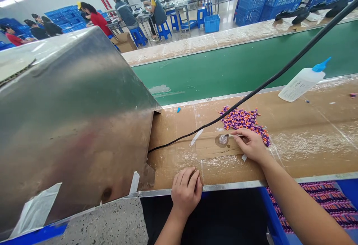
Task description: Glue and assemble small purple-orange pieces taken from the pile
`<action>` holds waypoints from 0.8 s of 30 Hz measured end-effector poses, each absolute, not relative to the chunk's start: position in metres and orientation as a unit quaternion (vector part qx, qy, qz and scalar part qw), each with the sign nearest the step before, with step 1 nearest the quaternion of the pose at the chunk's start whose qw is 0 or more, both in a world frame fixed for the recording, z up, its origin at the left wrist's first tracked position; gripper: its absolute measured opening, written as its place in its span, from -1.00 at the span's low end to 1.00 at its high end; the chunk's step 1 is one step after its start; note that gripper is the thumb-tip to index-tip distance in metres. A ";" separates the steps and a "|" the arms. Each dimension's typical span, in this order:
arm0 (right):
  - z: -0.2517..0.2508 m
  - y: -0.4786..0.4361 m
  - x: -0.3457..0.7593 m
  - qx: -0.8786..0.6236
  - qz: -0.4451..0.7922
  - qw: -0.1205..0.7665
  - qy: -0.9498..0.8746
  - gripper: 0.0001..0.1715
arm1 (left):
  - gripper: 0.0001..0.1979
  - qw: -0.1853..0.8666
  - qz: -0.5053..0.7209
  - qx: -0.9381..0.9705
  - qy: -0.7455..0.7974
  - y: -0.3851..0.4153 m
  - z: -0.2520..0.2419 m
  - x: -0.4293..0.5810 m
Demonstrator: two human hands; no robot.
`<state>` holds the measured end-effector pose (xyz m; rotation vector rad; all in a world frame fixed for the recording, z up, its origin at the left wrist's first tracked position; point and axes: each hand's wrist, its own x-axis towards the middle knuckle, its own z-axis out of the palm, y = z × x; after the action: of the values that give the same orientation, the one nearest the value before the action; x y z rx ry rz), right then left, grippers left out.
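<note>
My right hand (pixel 251 144) pinches a thin brush (pixel 233 135) whose tip rests in a small clear dish (pixel 223 139) on the cardboard-covered bench (pixel 302 137). Right behind the hand lies a heap of small purple and orange parts (pixel 242 120). My left hand (pixel 186 189) rests at the bench's near metal edge with its fingers curled under; I cannot see anything in it.
A large metal hood (pixel 69 114) fills the left. A black cable (pixel 265 82) runs from it across the bench. A white squeeze bottle with a blue nozzle (pixel 303 81) lies at the right. A green conveyor belt (pixel 237 68) runs behind. Other people work at far tables.
</note>
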<state>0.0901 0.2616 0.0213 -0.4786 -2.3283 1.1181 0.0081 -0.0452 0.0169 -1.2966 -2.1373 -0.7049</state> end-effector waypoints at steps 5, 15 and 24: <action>0.021 0.260 0.090 -0.170 0.396 0.264 -0.863 -0.75 | -0.86 0.265 -0.262 -0.482 -0.793 -0.046 0.017 0.008; 0.024 0.259 0.089 -0.166 0.395 0.261 -0.865 -0.75 | -0.86 0.262 -0.262 -0.482 -0.794 -0.046 0.016 0.008; 0.019 0.261 0.090 -0.175 0.404 0.271 -0.856 -0.76 | -0.85 0.267 -0.263 -0.483 -0.791 -0.046 0.016 0.007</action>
<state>0.0902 0.2609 0.0189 -0.4726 -2.3053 1.0892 0.0075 -0.0463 0.0164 -1.3035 -2.1365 -0.7106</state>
